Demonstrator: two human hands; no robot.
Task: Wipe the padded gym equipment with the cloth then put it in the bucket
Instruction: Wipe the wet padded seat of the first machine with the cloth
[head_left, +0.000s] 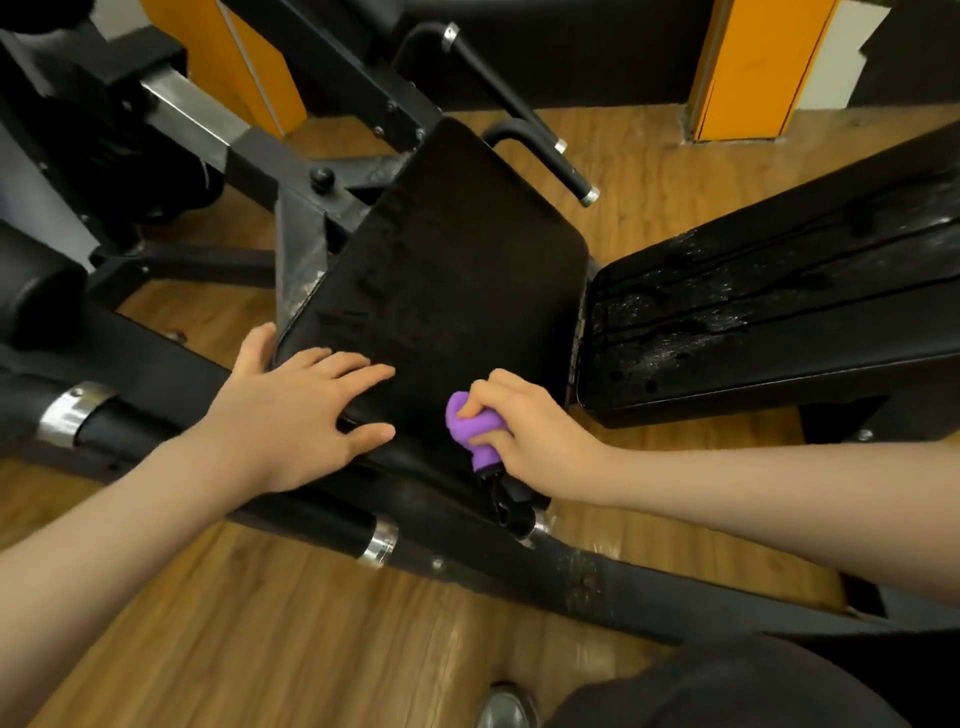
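A black padded seat (457, 270) of a gym machine fills the middle of the view, tilted toward me. My right hand (535, 426) is shut on a bunched purple cloth (470, 426), pressed against the seat's near right corner. My left hand (301, 410) lies flat with fingers spread on the seat's near left edge, thumb over the side. A second black pad (779, 312), the backrest, stretches to the right with wet streaks on it. No bucket is in view.
Black steel frame bars (467, 540) with chrome collars cross below the seat. Two black handles (545, 150) stick out behind it. Orange posts (753, 67) stand at the back. The floor (260, 649) is wood. My shoe (506, 706) shows at the bottom.
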